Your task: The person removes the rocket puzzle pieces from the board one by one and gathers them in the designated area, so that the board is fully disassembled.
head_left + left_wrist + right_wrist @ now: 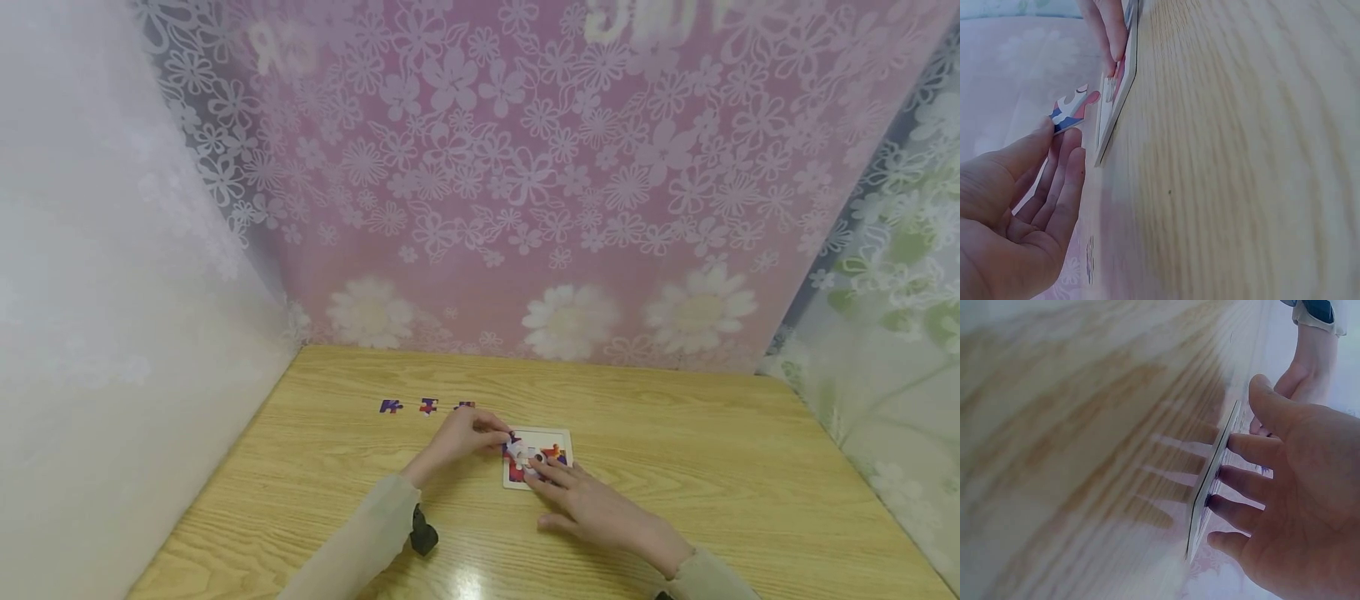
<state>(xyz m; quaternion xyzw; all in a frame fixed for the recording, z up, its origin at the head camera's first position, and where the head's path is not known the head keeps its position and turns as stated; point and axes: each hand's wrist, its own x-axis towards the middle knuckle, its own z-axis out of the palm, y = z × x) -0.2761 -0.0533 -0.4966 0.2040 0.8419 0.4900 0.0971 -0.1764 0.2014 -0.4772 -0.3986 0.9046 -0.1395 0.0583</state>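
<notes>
My left hand (459,437) pinches a jigsaw piece (1071,114) between thumb and fingers. White, blue and red show on that piece, and the left wrist view has it tilted, just off the edge of the puzzle board. The square puzzle board (542,436) lies flat on the table with a pale rim. Several fitted pieces in red, purple and white cover part of it, while its upper part is bare. My right hand (596,507) rests its spread, fairly straight fingertips on the board's lower right; in the right wrist view the fingers (1244,481) partly hide the board.
Beyond my left hand, on the table's far left, lie two loose jigsaw pieces (428,406) and a third piece (467,405) partly behind the hand. The wooden table (675,433) meets a pink flowered curtain (465,208) at the back and pale sheets at both sides.
</notes>
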